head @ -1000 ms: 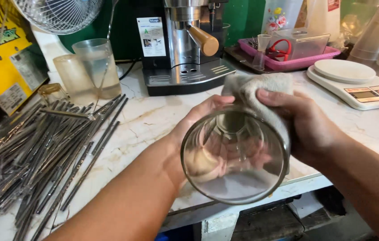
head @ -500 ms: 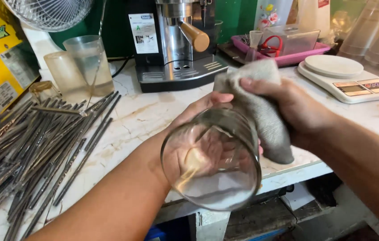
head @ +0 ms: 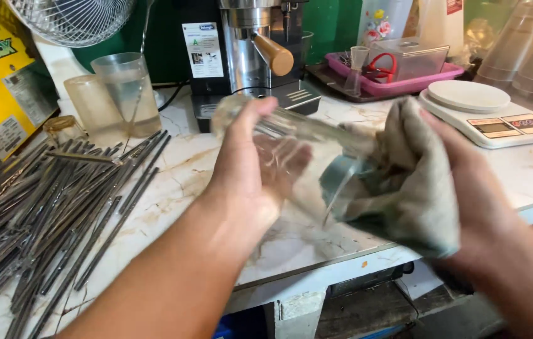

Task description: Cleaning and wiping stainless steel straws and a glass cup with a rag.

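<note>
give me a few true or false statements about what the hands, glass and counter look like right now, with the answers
1. The left hand holds a clear glass that lies tilted on its side. True.
2. The right hand holds a blue sponge. False: it holds a grey-green cloth pressed against the glass.
3. Dark metal straws lie spread on the marble counter to the left. True.
4. The white kitchen scale has a cup standing on it. False: its round plate is bare.
5. The pink tray sits behind the scale, with a clear box in it. True.
</note>
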